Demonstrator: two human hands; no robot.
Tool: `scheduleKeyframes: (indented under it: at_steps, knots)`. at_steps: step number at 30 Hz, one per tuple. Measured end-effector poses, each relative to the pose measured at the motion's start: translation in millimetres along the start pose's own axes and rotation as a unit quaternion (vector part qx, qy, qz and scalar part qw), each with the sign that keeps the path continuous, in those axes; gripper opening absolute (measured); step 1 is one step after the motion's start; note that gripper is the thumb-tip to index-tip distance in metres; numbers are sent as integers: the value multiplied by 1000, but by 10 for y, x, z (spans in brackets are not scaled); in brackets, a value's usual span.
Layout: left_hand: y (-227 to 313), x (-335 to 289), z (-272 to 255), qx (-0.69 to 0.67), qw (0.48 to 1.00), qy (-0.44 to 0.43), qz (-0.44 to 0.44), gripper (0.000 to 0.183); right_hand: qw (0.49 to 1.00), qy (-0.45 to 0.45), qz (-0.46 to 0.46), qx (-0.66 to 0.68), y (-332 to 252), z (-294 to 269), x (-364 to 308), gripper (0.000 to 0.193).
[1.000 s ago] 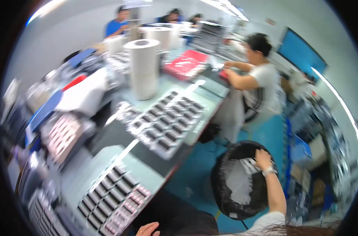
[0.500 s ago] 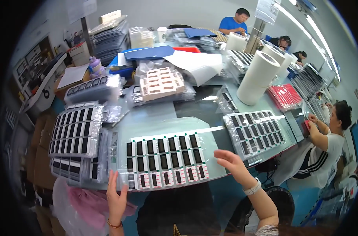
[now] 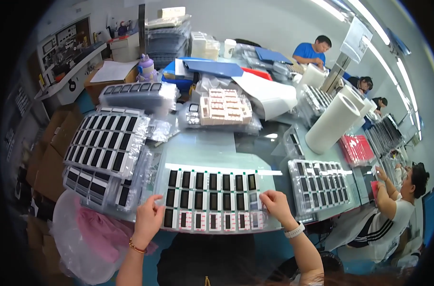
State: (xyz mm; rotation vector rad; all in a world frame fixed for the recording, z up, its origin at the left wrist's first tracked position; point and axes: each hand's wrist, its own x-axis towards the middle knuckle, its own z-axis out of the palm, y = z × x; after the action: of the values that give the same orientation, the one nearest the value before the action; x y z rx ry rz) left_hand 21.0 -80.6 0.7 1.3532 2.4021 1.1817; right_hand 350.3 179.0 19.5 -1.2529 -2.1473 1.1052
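Worktop (image 3: 202,148) crowded at the back and sides. A panel of small dark-faced modules (image 3: 213,200) lay flat at the near edge, directly in front of the wearer, three rows deep; most of the nearest row carried pink marks.

Left hand (image 3: 149,219) was at the panel's left edge, fingers bent inward; could not tell whether they gripped it. Right hand (image 3: 276,208) was at the right edge, thumb and forefinger narrow, close together; whether anything was pinched between them, could not tell. White watch (image 3: 294,230) on the right wrist, bracelet (image 3: 137,247) on the left.

To the left, stacked module trays (image 3: 105,143), with a pink cloth (image 3: 102,231) in clear plastic below. To the right, a second panel (image 3: 318,187) in clear wrap. Behind: a pale slotted block (image 3: 225,108), white rolls (image 3: 332,125), red packets (image 3: 356,150). A co-worker (image 3: 393,202) in a white top sat at far right, both arms toward the worktop.
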Motion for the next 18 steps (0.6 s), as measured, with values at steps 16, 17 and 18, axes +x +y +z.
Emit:
scheduleKeyframes:
  at_steps: [16,17,18]
  knots:
    - [261,-3,148,-18,997,-47,53,42,930,94,-275,-225,-847,-205,827,21]
    - [293,-9,170,3,997,-31,68,39,907,108,-330,-239,-963,-100,1063,23]
    - [324,-6,197,14,995,-14,93,37,880,123,-381,-253,-1050,5,1308,25]
